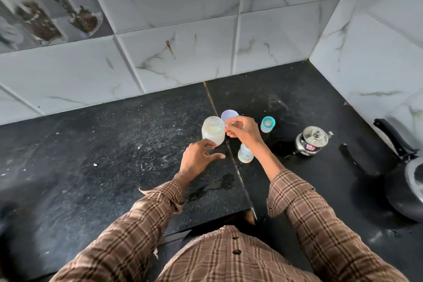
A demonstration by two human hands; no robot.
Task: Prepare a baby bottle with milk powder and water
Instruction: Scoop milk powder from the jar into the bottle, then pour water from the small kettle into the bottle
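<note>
An open clear jar (213,130) with pale milk powder inside stands on the black counter (119,155). My left hand (198,160) holds the jar's lower side with thumb and fingertips. My right hand (243,130) hovers at the jar's right rim, its fingers pinched on something small that I cannot make out. The jar's pale lid (229,114) lies just behind my right hand. The open baby bottle (245,154) with a coloured print stands under my right wrist. Its teal-ringed teat cap (267,124) stands to the right.
A small steel kettle (311,141) with a lid sits at the right. A dark pan (409,178) with a long handle lies at the far right edge. Tiled walls form a corner behind. A wet patch (226,181) marks the counter near its front edge.
</note>
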